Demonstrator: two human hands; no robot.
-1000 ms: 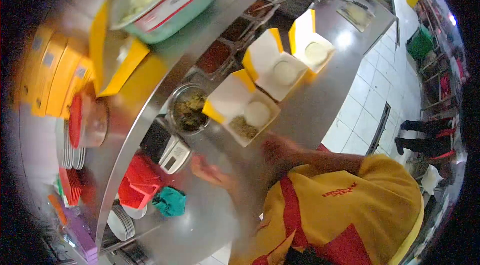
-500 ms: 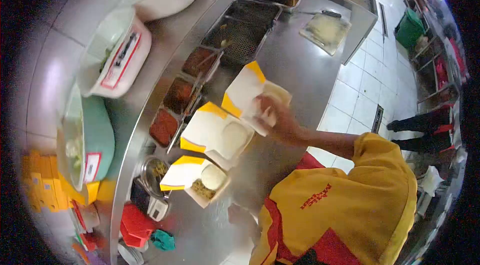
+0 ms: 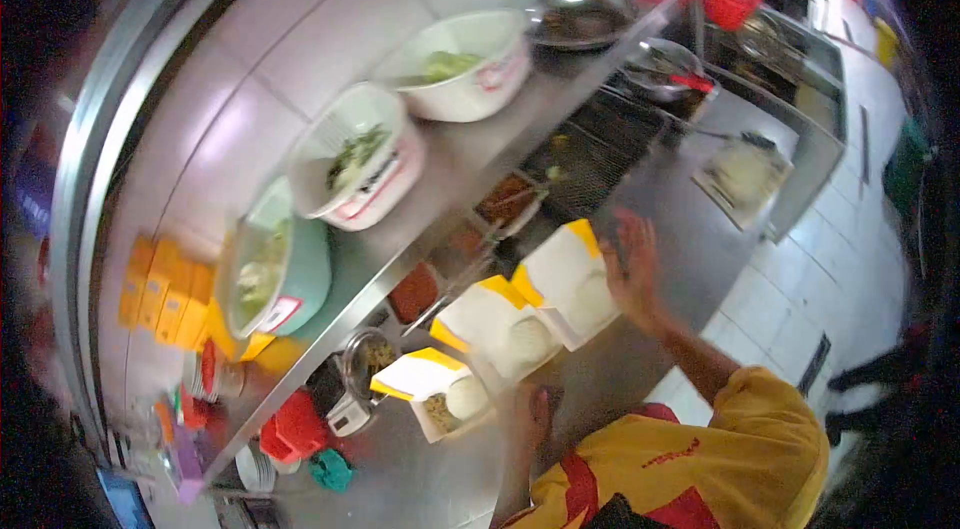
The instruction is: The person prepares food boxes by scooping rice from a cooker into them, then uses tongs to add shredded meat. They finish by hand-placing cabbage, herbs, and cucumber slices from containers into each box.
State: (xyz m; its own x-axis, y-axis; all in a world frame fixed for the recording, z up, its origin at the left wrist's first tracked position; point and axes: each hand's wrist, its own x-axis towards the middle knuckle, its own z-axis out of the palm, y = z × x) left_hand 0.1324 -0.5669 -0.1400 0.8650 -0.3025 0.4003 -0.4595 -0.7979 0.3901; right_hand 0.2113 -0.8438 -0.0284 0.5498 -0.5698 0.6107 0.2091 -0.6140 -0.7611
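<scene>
Three open white-and-yellow boxes stand in a row on the steel counter. In the nearest box (image 3: 437, 409), a white mound (image 3: 466, 397) lies beside brownish chopped food. The middle box (image 3: 480, 314) and the far box (image 3: 560, 264) each hold a white mound. My right hand (image 3: 632, 269) is at the right edge of the far box, fingers spread and holding nothing visible. Below the middle box is my left hand (image 3: 530, 412), blurred, its fingers too unclear to read.
Bowls of greens (image 3: 360, 159) and a green-sided bowl (image 3: 275, 264) stand on the raised shelf (image 3: 450, 169). Behind the boxes are trays of red food (image 3: 415, 292) and a dark mesh tray (image 3: 600, 154). A pan (image 3: 370, 359), red cloth (image 3: 293, 426) and square board (image 3: 742, 179) lie around.
The view has swung, showing more of the shelf. My right hand has moved off the far box to its right side and its fingers have spread. My left hand has come nearer the boxes.
</scene>
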